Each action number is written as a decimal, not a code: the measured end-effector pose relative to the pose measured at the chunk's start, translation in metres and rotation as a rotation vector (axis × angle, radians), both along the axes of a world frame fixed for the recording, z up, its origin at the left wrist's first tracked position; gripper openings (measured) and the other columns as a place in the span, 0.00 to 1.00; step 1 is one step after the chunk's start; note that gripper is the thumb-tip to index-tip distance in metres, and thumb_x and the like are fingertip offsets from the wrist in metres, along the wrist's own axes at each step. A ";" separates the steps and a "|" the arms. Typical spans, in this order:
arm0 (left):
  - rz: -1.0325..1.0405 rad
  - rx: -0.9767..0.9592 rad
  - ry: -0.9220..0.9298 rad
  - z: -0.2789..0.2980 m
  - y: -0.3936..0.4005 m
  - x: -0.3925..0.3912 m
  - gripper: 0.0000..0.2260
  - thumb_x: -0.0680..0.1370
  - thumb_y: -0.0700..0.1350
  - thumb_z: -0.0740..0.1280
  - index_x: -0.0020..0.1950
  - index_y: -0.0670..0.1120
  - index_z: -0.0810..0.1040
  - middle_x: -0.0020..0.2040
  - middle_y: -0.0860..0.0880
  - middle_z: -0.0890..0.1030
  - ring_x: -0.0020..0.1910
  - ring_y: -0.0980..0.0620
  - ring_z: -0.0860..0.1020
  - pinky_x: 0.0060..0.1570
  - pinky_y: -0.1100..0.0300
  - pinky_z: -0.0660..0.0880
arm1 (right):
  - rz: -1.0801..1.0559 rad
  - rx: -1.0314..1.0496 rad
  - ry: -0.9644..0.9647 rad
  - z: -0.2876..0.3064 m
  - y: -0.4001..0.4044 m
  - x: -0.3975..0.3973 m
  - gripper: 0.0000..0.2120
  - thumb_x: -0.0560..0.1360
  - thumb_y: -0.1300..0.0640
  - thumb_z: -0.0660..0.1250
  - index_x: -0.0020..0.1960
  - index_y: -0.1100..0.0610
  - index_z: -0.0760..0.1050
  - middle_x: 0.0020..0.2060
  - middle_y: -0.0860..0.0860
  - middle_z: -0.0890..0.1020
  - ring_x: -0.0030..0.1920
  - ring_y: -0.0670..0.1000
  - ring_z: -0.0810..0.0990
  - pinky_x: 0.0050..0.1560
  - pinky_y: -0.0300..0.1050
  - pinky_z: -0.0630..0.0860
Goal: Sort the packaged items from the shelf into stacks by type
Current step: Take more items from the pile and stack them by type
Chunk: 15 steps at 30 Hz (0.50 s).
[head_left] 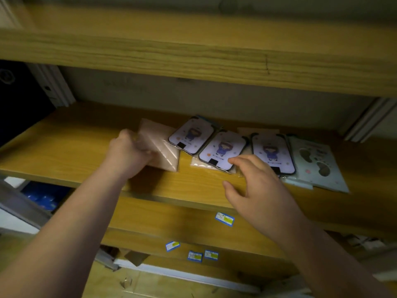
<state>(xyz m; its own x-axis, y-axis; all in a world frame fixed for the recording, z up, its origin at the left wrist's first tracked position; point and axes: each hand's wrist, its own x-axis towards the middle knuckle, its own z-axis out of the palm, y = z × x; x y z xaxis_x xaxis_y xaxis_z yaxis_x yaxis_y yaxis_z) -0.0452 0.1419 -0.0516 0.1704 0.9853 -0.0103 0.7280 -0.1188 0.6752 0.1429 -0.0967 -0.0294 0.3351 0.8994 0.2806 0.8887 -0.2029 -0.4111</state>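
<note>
Wooden shelf (pixel 64 151) boards fill the dim view, one overhead, more below bearing small blue labels (pixel 224 219). On the shelf we see three cartoon cards (pixel 223 149) in a row; left of them our left hand (pixel 126 152) curls round a beige packet (pixel 160 145). Right of them lies a pale footprint pack (pixel 318 163). Our right hand (pixel 255 186) hovers with fingers spread, holding nothing, partly covering the cards. Printing is too blurred to read.

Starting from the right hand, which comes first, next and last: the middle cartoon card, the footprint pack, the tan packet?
1. Middle cartoon card, under the right hand's fingertips.
2. Footprint pack, farther right.
3. Tan packet, far left, gripped by the left hand.
</note>
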 end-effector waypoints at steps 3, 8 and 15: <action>-0.036 -0.118 -0.368 -0.003 0.002 -0.020 0.18 0.67 0.44 0.79 0.54 0.46 0.78 0.48 0.46 0.83 0.50 0.41 0.82 0.43 0.52 0.77 | -0.011 0.003 0.058 0.000 -0.003 0.002 0.25 0.78 0.45 0.66 0.73 0.48 0.69 0.65 0.41 0.73 0.64 0.42 0.70 0.63 0.40 0.68; 0.012 -0.324 -0.750 0.002 -0.010 -0.044 0.19 0.74 0.34 0.73 0.60 0.48 0.71 0.53 0.44 0.80 0.48 0.41 0.83 0.32 0.56 0.82 | -0.037 -0.024 0.006 -0.003 0.000 0.005 0.25 0.78 0.45 0.65 0.73 0.50 0.70 0.65 0.44 0.74 0.64 0.45 0.71 0.65 0.44 0.69; -0.047 -0.373 -0.918 0.010 -0.043 -0.041 0.17 0.77 0.33 0.69 0.64 0.45 0.71 0.51 0.43 0.83 0.42 0.45 0.85 0.31 0.56 0.81 | -0.110 -0.183 -0.225 -0.008 0.045 0.014 0.32 0.75 0.36 0.64 0.72 0.53 0.67 0.67 0.53 0.73 0.67 0.56 0.69 0.67 0.53 0.67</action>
<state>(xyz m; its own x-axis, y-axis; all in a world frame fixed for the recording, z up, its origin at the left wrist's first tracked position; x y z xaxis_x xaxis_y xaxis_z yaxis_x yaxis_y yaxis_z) -0.0858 0.0992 -0.0412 0.3067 0.9378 -0.1627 -0.0959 0.2005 0.9750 0.1568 -0.0521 -0.0373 0.3808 0.9038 0.1955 0.9220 -0.3552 -0.1540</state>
